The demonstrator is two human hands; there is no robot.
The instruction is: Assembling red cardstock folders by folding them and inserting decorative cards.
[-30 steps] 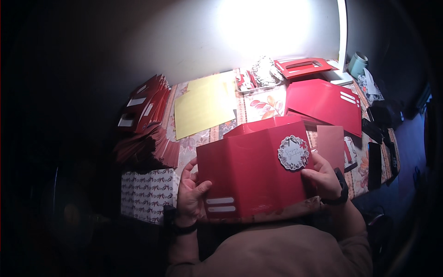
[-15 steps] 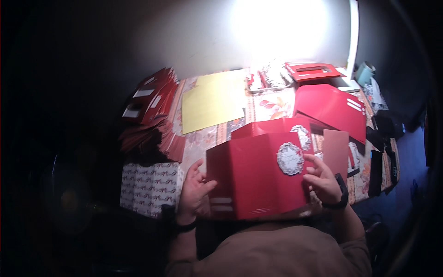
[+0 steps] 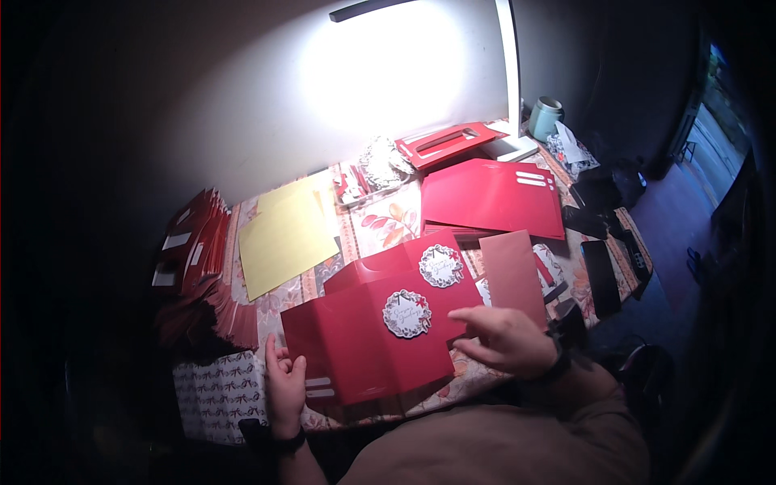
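Note:
A red folded card blank (image 3: 347, 347) lies opened out near the table's front edge, with a round white wreath sticker (image 3: 406, 314) on its right panel. Behind it, partly covered, is a second red card (image 3: 380, 263) with its own wreath sticker (image 3: 440, 266). My left hand (image 3: 284, 390) is open at the left edge of the front card, fingers stretched and thumb apart; it seems to touch the edge without gripping. Just off the card's right edge, my right hand (image 3: 505, 341) has its index finger extended and thumb apart, with nothing visible in it.
Stacked red sheets (image 3: 485, 202), a salmon paper strip (image 3: 513, 279) and a tray of wreath cutouts (image 3: 386, 166) lie beyond. Yellow sheets (image 3: 287, 246), red pieces (image 3: 194, 238) and a patterned box (image 3: 218, 392) are leftward. A lamp (image 3: 511, 69) and jar (image 3: 546, 117) stand at back.
The view has shifted and tilted, so the table appears further left. The front card now lies lower, nearer the table, and my right hand has drawn away from its right edge.

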